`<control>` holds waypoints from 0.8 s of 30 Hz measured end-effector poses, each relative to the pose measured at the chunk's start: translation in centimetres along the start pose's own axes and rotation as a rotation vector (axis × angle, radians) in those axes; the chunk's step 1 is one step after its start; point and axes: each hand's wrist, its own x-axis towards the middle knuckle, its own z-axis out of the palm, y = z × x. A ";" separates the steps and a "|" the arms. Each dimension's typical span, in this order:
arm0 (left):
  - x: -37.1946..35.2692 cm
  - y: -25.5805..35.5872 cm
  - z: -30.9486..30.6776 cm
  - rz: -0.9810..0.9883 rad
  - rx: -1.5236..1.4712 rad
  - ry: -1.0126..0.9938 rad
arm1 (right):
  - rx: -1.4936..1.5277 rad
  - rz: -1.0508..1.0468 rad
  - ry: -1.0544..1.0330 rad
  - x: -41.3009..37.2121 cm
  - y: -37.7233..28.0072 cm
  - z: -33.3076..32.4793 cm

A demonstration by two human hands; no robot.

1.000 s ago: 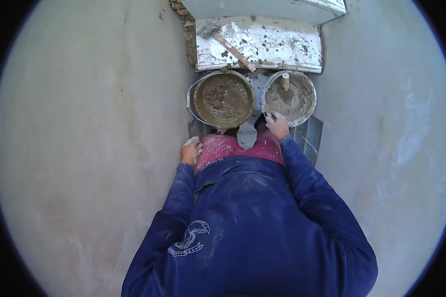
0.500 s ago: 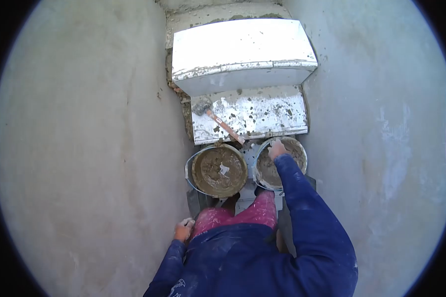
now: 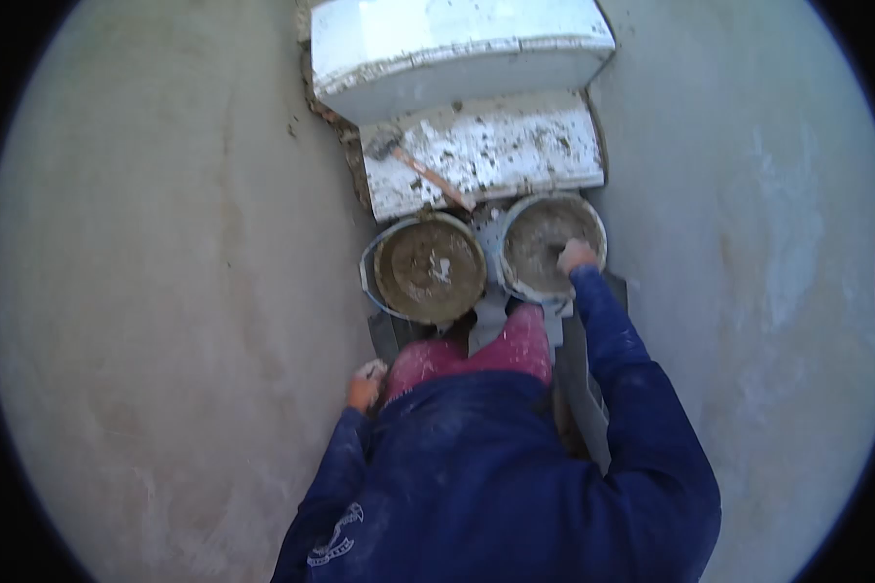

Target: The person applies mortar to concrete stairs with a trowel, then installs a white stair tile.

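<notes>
My right hand (image 3: 578,256) is closed over the right bucket (image 3: 601,219), which contains wet grey-brown mortar (image 3: 540,233). A small dark piece shows at its fingertips, too blurred to name. My left hand (image 3: 366,384), smeared with pale mortar, hangs beside my left thigh with its fingers curled; the inside of that hand is hidden. Close by, the left bucket (image 3: 384,223) contains darker mortar (image 3: 423,272) with a whitish patch on its surface. Its handle lies down along the left side.
A club hammer (image 3: 428,175) with a wooden handle lies on the mortar-spattered white step (image 3: 515,146) beyond the buckets. Above it rises another white-covered step (image 3: 457,29). Plastered walls flank me on the left (image 3: 165,291) and right (image 3: 749,291).
My right hand has moved from the far side of the right bucket to its near right side. The view has tilted, so steps and buckets appear higher. My left hand stays by my thigh.
</notes>
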 end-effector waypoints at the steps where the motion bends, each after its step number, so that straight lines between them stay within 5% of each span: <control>1: -0.4 0.5 0.4 -0.029 -0.023 -0.001 | 0.065 -0.002 0.082 -0.3 2.0 0.5; 4: 3.1 -0.4 0.5 -0.097 -0.137 -0.082 | 0.228 0.002 0.189 -7.4 2.8 -1.4; 16: 5.6 6.5 0.0 -0.159 -0.049 -0.117 | 0.328 0.181 0.423 -9.8 3.4 0.9; 19: 5.8 6.4 0.2 -0.170 0.038 -0.172 | 0.505 0.033 0.325 -8.7 1.7 4.5; 21: 4.2 8.0 0.8 -0.164 0.071 -0.147 | 0.837 -0.043 -0.019 -8.0 -1.6 6.1; 24: 1.9 11.1 0.4 -0.135 0.148 -0.164 | 0.857 -0.184 0.041 -5.6 -6.8 12.3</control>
